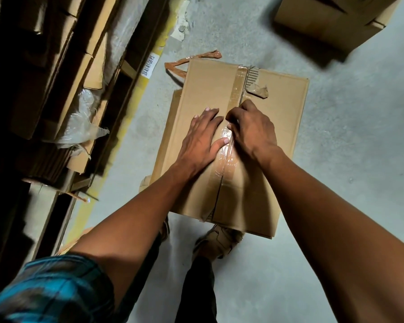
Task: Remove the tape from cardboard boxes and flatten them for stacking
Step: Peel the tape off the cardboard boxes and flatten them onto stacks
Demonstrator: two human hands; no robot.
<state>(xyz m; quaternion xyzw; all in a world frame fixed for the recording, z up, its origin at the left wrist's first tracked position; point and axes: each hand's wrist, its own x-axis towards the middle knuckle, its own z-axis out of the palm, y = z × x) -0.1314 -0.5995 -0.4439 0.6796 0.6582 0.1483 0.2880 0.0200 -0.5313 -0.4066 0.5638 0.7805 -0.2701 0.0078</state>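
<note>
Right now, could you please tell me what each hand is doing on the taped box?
Left hand: open, pressing flat on the cardboard box beside the seam.
Right hand: fingers curled, pinching the tape along the seam.

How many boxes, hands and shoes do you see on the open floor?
Boxes: 2, the taped box and another box at the top right.
Hands: 2, left hand and right hand.
Shoes: 1, shoe.
Total: 5

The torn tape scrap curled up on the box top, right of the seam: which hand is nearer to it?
Right. The right hand picks at the seam tape just below the torn tape scrap; the left hand lies flat on the box, left of the seam, farther away.
</note>
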